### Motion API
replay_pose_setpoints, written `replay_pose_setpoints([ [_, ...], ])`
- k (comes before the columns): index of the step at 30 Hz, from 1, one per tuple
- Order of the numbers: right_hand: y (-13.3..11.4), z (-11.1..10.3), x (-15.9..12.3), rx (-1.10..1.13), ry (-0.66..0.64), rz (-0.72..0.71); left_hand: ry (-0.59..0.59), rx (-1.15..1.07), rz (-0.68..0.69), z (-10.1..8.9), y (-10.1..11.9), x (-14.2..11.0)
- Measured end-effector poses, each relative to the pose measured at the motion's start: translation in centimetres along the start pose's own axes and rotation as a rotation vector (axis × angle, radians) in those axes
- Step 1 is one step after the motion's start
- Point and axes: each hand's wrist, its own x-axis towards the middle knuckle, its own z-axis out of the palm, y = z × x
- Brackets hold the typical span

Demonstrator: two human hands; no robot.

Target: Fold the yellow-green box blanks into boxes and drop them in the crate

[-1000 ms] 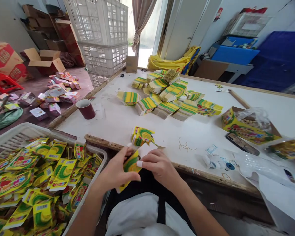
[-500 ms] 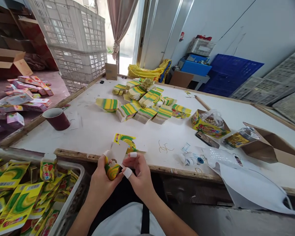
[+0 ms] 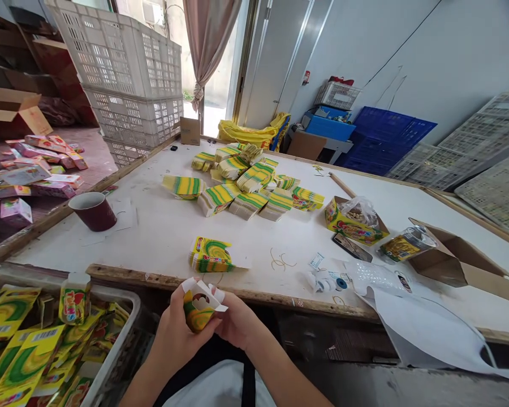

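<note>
A small yellow-green cardboard box (image 3: 198, 317) is held up in front of my body, its open end with white flaps facing up. My left hand (image 3: 176, 325) wraps around its left side, the thumb beneath. At its right side, my right hand (image 3: 237, 322) grips the box near a white flap, with white tape on its fingertips. The box's far side is hidden. Just beyond my hands, a stack of flat printed box blanks (image 3: 212, 254) lies on the white table (image 3: 152, 243).
Bundles of flat boxes (image 3: 250, 175) are heaped mid-table. At lower left stands a bin (image 3: 131, 308) of yellow boxes. A maroon mug (image 3: 94, 213) is at left; a phone (image 3: 352, 247), an open box with a plastic bag (image 3: 356, 220), a jar (image 3: 407, 244) and a carton (image 3: 458, 254) are at right.
The tall white flap standing up from the box has come down. My hands have moved slightly lower, away from the stack of blanks, and the right hand has closed in on the box.
</note>
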Motion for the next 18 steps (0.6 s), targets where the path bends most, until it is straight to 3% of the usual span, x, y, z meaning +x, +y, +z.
replay_pose_setpoints([
  [4,-0.5,-0.4,-0.4,-0.046,-0.053,-0.180,0.017,0.008,-0.153,-0.3,-0.3,0.3],
  [7,-1.2,0.0,-1.1,-0.117,-0.087,-0.248,0.003,0.050,-0.177,-0.4,-0.1,0.7],
  [13,-1.3,1.4,-1.2,-0.175,0.010,-0.317,-0.065,0.152,0.005,0.1,-0.2,0.6],
  [18,-1.2,1.5,-0.8,-0.291,-0.034,-0.284,-0.037,0.271,0.107,0.0,-0.4,0.5],
])
